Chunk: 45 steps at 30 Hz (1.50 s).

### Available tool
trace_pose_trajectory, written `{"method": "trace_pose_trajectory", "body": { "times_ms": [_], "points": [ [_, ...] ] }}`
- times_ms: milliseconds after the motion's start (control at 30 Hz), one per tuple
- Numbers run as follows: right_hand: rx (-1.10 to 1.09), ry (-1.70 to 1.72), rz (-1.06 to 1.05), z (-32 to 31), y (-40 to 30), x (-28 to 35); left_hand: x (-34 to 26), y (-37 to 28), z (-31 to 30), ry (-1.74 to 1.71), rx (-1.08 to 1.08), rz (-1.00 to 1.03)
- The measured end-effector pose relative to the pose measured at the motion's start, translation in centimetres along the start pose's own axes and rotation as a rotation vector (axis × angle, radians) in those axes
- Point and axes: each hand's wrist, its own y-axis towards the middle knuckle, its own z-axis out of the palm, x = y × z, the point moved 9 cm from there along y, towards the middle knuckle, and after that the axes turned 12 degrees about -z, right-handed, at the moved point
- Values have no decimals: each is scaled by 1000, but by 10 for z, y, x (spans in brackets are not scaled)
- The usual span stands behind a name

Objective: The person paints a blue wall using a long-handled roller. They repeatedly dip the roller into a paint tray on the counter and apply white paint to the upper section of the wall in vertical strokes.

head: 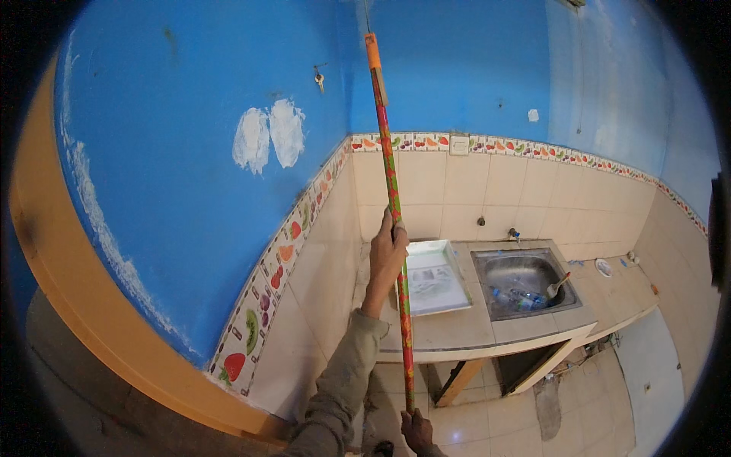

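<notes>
A long pole with a red and green pattern stands almost upright before me. My left hand grips it around the middle, and my right hand holds its bottom end. An orange collar caps the upper part, where a thin metal rod runs out of view; whatever sits on that rod is hidden above the frame. Behind the pole and my left hand, a paint tray with white paint in it rests on the tiled counter. Blue painted wall rises behind the pole.
A steel sink holds plastic bottles and a paintbrush. White patches mark the left blue wall, near a hanging key. An orange frame borders that wall. A tap juts out above the sink.
</notes>
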Motion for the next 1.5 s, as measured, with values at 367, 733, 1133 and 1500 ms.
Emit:
{"method": "trace_pose_trajectory", "body": {
  "times_ms": [367, 733, 1133, 1500],
  "points": [
    [2, 377, 277, 75, -51, -126, 62, -37, 19, 142, -35, 17],
    [70, 157, -22, 26, 3, -43, 16, -7, 8, 67, -22, -5],
    [11, 912, 303, 157, -22, -176, 48, -32, 8, 69, -31, -47],
    [190, 309, -114, 24, 63, 58, -32, 49, -36, 128, -177, 135]
  ]
}}
